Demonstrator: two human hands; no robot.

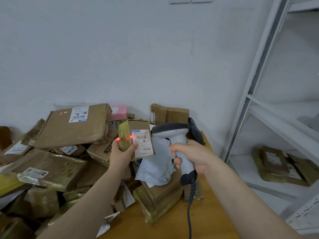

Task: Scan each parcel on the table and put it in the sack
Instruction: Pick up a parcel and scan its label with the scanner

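A person's left hand (120,154) holds up a small brown cardboard parcel (139,125) in the air above a crowded table, roughly at the centre of the view. The thumb and fingers curl round the parcel's lower left corner. The parcel is a squat box. Glossy yellowish tape wraps its left side, and a white shipping label (143,143) covers most of the face turned towards the camera. The label carries a blue strip at the top, a line of dark letters and numbers, two barcodes and fine print too small to read. A red spot of light glows at the label's left edge, and another on a fingertip of the left hand.

Just to the right, the right hand (191,156) grips the handle of a pale grey handheld barcode scanner (172,131), fingers wrapped tightly round it. The scanner's dark, rounded head sits close beside the parcel. A dark coiled cable (189,213) hangs from the base of the handle.

Below and to the left, a heap of brown taped parcels (51,168) covers the orange-brown wooden table (172,223). The heap includes a large flat carton (69,130), a pink box (119,112) and a crumpled grey plastic mailing bag (155,164). A white metal shelving unit (255,114) stands on the right, with a few flat cartons (274,161) lying on one shelf.
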